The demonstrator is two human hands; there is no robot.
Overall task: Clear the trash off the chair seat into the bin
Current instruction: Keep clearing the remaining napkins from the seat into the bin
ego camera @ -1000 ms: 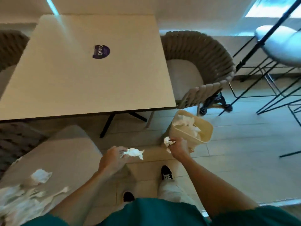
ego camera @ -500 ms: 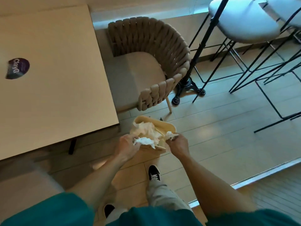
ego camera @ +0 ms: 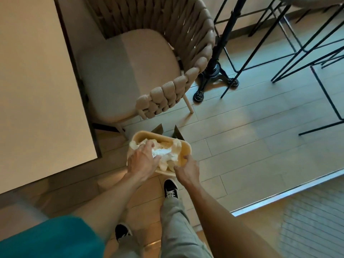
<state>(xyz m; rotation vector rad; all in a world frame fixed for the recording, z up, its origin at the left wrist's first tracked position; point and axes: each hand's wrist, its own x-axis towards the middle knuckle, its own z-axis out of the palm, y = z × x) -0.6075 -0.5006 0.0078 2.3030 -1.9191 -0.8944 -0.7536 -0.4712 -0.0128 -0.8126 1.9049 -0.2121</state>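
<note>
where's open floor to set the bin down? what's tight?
Free: floor planks right of the bin, bounded by stool legs and metal threshold strip. Crowded: bin mouth, both hands over crumpled tissues; woven chair and table hem the left.

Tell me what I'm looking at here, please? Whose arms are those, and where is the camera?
The camera sits on a person's head and looks down, so you see that person's own arms, legs and black shoes. There is no machine, just two bare hands.

On the wooden floor stands a small yellow bin, already stuffed with crumpled white tissues. The left hand is over the bin with its fingers on the tissues, pressing or dropping them in; I cannot tell whether it is gripping any. The right hand holds the bin's near edge.

Beyond the bin is a woven chair with a pale cushion, with nothing lying on the part you can see. On the left is a big light table. On the right are thin black stool legs.
</note>
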